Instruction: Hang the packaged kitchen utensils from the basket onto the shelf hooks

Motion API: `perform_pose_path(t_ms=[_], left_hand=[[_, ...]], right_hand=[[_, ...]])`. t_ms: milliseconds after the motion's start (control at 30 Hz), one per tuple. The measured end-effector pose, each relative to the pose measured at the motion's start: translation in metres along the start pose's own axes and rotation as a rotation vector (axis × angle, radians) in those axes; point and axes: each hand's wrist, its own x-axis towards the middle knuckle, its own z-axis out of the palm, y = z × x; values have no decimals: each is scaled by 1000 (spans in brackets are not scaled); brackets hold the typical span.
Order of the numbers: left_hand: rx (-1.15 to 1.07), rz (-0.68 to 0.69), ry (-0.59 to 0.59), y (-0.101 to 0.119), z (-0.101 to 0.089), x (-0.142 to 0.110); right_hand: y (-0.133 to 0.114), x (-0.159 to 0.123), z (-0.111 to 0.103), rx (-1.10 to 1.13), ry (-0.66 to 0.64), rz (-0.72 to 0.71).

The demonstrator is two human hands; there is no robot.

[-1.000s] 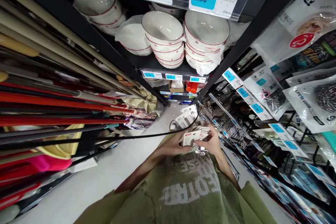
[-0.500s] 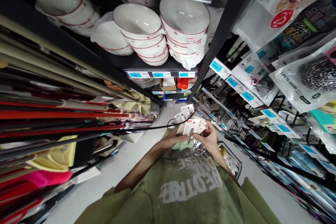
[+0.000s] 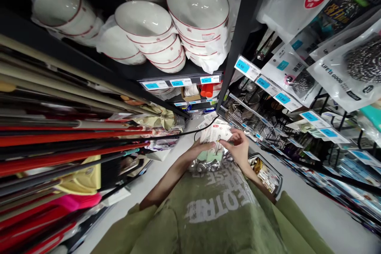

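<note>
The left hand clamped carded packs in front of the green shirt.
The right hand touched the front card with its thumb; whether it gripped, I could not tell. Beyond, red-rimmed bowls stood stacked.

And here's the dark shelf across the upper middle of the frame, loaded with white, red-rimmed bowls: a leaning centre stack, a fuller right stack partly in wrapping, a left stack at upper left, and between left and centre a tilted wrapped bowl! Below, at mid-frame, a lower shelf carries a small cardboard box with red cylinders just beside it.
</note>
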Motion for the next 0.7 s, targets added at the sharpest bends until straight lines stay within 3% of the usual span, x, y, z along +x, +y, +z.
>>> perform_pose_path(t_ms=[200,400,700], left_hand=[[-77,4,-36,1,-4,-1],[-181,-99,-60,7,2,-7],[-59,-95,18,7,3,-2]], right_hand=[[-5,-2,-2,206,-48,172],[-5,-7,-5,282,-47,207],[-3,1,-8,276,-104,238]])
